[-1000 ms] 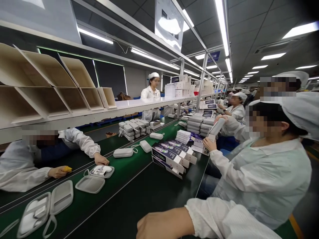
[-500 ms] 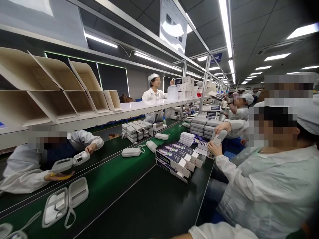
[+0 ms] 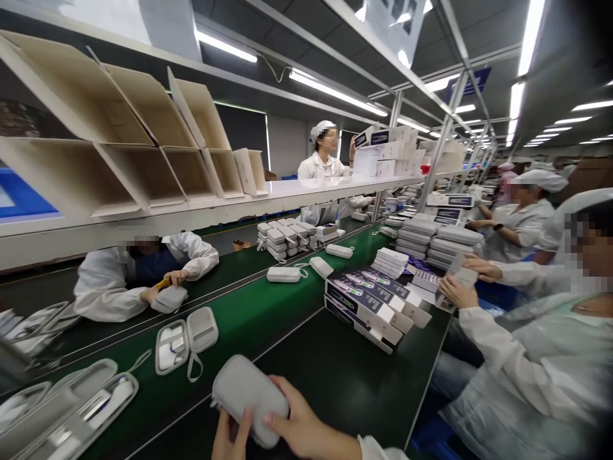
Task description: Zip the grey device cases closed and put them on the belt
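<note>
Green conveyor belting point(image 3: 249, 322) runs away from the camera through a long factory hall, under a white shelf point(image 3: 297, 188) carrying slanted cardboard bins point(image 3: 143, 128).

At the far left, open grey cases point(image 3: 71, 399) lie on the belt, partly cut off by the frame edge, so their contents are hard to read. Just right of them another open zip case point(image 3: 186, 338) lies flat with both halves up. Behind it, across the belt, a co-worker in a white coat point(image 3: 110, 281) leans in below the shelf, holding a closed grey pouch point(image 3: 168, 299); the shelf edge hides the upper body.

At bottom centre the person's own hands meet on a closed grey case point(image 3: 249, 396), held just above the dark near edge of the belt. The left hand point(image 3: 230, 437) is mostly cut off by the frame; only its fingers show, pressed against the case's underside. The right hand point(image 3: 299, 428) wraps the case's right end, thumb on top, gripping it.

Further right, dark printed boxes point(image 3: 368, 300) are stacked slantwise on the belt, with piles of closed grey cases point(image 3: 431, 239) beyond. At the right edge a neighbouring worker point(image 3: 536, 358) holds a small item in both hands, too blurred to identify.
</note>
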`<action>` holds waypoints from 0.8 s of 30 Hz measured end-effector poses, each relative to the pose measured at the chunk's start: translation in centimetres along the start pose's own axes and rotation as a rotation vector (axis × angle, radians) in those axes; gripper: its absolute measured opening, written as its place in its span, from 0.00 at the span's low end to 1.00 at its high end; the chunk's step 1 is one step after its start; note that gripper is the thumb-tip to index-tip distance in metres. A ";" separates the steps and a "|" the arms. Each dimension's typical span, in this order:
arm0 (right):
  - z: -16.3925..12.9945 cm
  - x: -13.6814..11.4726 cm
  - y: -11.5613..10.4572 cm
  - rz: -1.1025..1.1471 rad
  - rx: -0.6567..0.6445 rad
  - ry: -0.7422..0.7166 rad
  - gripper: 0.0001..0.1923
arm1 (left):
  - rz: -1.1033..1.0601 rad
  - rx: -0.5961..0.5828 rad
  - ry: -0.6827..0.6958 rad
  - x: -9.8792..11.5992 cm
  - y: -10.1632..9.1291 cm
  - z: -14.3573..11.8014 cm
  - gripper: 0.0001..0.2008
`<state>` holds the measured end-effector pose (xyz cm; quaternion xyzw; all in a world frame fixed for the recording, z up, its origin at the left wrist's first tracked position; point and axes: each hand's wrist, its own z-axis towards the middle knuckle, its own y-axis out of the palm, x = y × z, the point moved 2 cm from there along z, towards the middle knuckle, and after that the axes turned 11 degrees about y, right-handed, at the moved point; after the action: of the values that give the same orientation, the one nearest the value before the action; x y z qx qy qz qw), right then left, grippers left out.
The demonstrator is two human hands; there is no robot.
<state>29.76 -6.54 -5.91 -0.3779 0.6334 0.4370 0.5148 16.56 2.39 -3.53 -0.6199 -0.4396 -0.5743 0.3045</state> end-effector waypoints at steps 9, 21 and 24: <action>19.3 -8.5 -6.5 -0.743 0.618 0.078 0.29 | 0.056 -0.065 -0.087 -1.8 -2.3 1.4 0.34; 25.5 -3.0 3.5 -0.843 0.402 -0.005 0.28 | 0.311 0.496 0.151 4.2 -8.1 17.3 0.30; 26.4 -2.5 3.7 -0.706 0.359 -0.009 0.24 | 0.214 0.485 0.196 4.2 -7.3 19.0 0.28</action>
<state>35.26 19.71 -5.16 -0.4744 0.5285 0.1168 0.6942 18.33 23.08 -3.32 -0.5131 -0.4647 -0.4741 0.5441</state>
